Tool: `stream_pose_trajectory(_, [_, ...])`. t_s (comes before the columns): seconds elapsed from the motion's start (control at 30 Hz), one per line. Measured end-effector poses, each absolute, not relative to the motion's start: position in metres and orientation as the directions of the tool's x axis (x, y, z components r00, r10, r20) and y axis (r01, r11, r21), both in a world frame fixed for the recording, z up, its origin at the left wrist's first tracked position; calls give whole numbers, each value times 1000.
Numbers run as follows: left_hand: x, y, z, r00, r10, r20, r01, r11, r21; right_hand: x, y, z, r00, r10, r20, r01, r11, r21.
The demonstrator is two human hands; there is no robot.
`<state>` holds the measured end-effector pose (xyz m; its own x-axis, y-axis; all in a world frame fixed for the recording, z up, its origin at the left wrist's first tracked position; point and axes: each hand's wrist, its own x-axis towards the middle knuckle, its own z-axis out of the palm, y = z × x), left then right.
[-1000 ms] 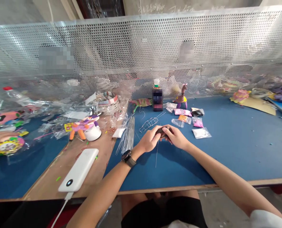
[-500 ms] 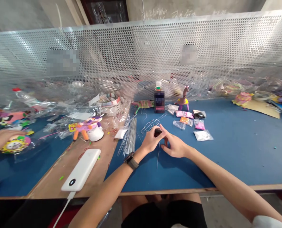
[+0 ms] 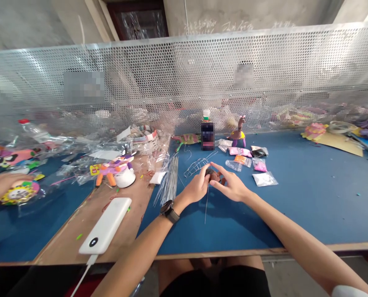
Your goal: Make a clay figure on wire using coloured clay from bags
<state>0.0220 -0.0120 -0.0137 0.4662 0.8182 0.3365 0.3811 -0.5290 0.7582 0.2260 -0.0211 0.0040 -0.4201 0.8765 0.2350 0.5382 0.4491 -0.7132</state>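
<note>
"Blue table (image 3: pixel 310 198). What's held?"
"Left hand (image 3: pixel 198 185) curls round a brown lump (image 3: pixel 214 176); right hand (image 3: pixel 236 188), fingers parted, is at its side."
"Containers?"
"Just beyond, clear bags (image 3: pixel 264 178) hold white, pink, orange contents; farther, a capped bottle (image 3: pixel 206 117)."

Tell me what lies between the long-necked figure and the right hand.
Head view: from the figure toward the right hand, a pink packet, then an orange packet and a mostly clear packet, all on the blue tabletop.

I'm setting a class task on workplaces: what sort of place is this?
Probably a craft workshop: the blue worktop holds a bundle of thin wires, a bent-wire frame and a brown-necked animal figurine.
</note>
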Motion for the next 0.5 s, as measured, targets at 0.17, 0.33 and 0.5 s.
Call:
stream_pose_trajectory(0.17, [25, -16, -21, 493, 796, 351, 397, -565, 723, 226, -18, 2, -389, 886, 252, 619, 454, -641])
stream_pose_trajectory(0.33, [27, -15, -18, 379, 825, 420, 455, -561, 692, 225, -19, 3, -276, 920, 278, 685, 391, -614])
stream_pose_trajectory(0.5, [43, -52, 31, 266, 713, 648, 463, -684, 563, 226, -15, 0, -255, 924, 285, 593, 382, -709])
